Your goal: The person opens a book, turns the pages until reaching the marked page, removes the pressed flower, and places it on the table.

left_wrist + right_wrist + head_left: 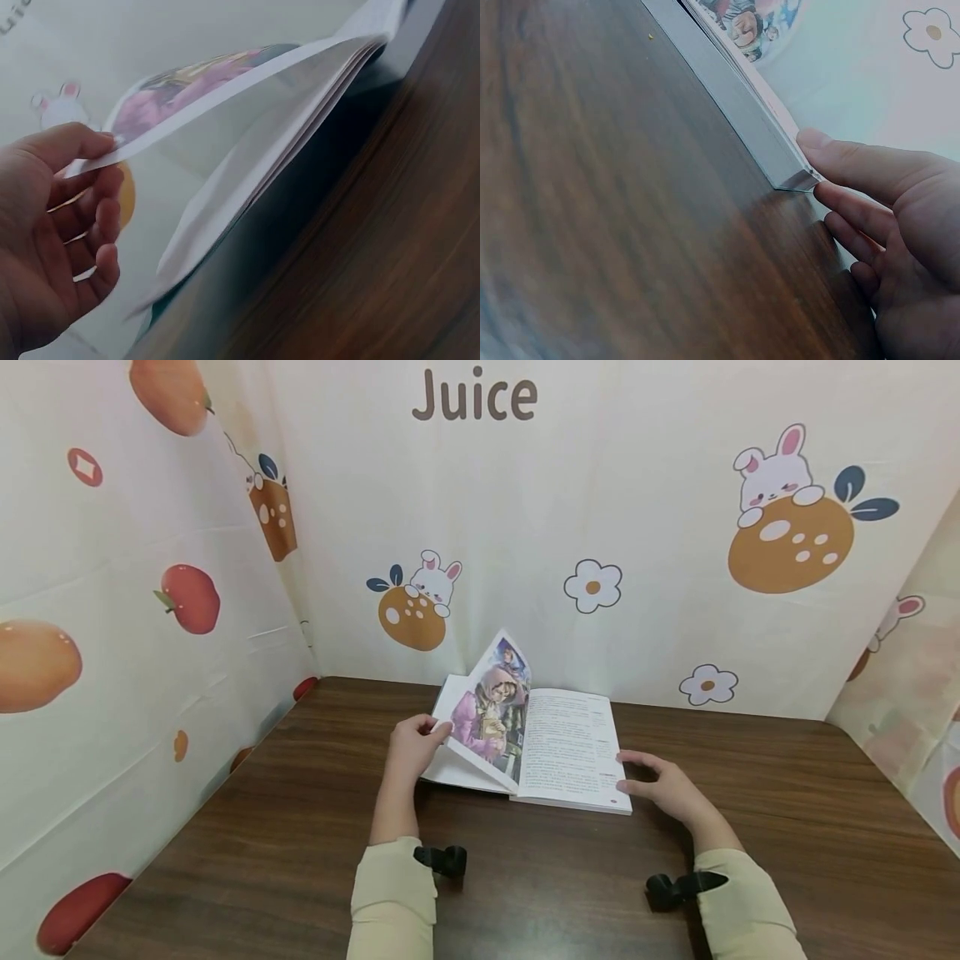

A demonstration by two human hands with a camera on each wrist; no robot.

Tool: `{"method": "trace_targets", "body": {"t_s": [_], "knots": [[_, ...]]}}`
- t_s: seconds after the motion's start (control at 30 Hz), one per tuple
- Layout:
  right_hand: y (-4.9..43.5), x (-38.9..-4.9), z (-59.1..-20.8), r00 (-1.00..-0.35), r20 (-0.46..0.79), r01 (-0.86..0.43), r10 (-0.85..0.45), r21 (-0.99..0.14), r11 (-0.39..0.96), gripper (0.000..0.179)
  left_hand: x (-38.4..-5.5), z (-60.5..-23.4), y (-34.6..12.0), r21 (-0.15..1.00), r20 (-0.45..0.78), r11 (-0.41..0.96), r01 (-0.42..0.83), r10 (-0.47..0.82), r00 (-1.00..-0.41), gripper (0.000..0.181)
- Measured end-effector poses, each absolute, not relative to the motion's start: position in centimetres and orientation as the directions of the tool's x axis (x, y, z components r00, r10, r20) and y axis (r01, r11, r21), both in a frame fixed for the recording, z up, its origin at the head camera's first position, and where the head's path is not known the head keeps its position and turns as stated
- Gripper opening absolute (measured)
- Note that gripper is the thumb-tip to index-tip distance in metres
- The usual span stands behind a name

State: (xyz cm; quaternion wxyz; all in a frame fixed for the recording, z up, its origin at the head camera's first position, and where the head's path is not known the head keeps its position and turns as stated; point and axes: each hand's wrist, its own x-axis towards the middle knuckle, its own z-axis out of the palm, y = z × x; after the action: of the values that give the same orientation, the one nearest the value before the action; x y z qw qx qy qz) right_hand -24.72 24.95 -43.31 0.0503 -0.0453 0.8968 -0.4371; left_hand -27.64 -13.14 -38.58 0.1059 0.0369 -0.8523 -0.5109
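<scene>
An open book (pixel 570 747) lies on the table, with printed text on its right-hand page. My left hand (pixel 412 743) pinches the outer edge of a lifted page (pixel 491 718) between thumb and fingers. This page carries a colour picture of a figure in a pink headscarf and is tilted up, bending off the pages below. In the left wrist view the left hand (pixel 64 217) has its thumb on top of the page edge. My right hand (pixel 667 789) holds the book's right edge, thumb (pixel 815 139) at the upper edge and forefinger by the corner.
The brown wooden table (pixel 555 885) reaches back to a pale cloth backdrop (pixel 645 493) printed with fruit, rabbits and flowers. Another printed cloth (pixel 112 577) hangs along the left side. Black wrist straps (pixel 446 862) sit over both cream sleeves.
</scene>
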Motion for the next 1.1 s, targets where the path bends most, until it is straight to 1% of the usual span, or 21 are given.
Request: {"method": "trace_targets", "body": {"t_s": [0.17, 0.33, 0.57, 0.7, 1.1], "knots": [[25.0, -24.8, -43.3, -0.991, -0.047, -0.041, -0.127, -0.788, 0.614, 0.063, -27.4, -38.9, -14.7, 0.869, 0.017, 0.491, -0.056, -0.144, -0.989, 0.027], [25.0, -24.8, -43.4, -0.991, -0.039, -0.049, -0.13, -0.792, 0.609, 0.062, -27.4, -39.5, -15.4, 0.845, -0.055, 0.522, -0.119, -0.136, -0.989, 0.026], [25.1, -24.9, -43.6, -0.991, -0.034, -0.054, -0.131, -0.789, 0.612, 0.063, -27.1, -39.9, -15.8, 0.793, -0.093, 0.592, -0.143, -0.114, -0.989, 0.02], [25.2, -25.0, -43.6, -0.99, -0.029, -0.06, -0.135, -0.788, 0.612, 0.062, -26.8, -39.7, -15.9, 0.778, -0.118, 0.609, -0.156, -0.102, -0.988, 0.019], [25.1, -24.9, -43.5, -0.99, -0.038, -0.054, -0.137, -0.789, 0.612, 0.063, -26.4, -39.8, -16.1, 0.709, -0.191, 0.68, -0.186, -0.069, -0.979, 0.025]]}}
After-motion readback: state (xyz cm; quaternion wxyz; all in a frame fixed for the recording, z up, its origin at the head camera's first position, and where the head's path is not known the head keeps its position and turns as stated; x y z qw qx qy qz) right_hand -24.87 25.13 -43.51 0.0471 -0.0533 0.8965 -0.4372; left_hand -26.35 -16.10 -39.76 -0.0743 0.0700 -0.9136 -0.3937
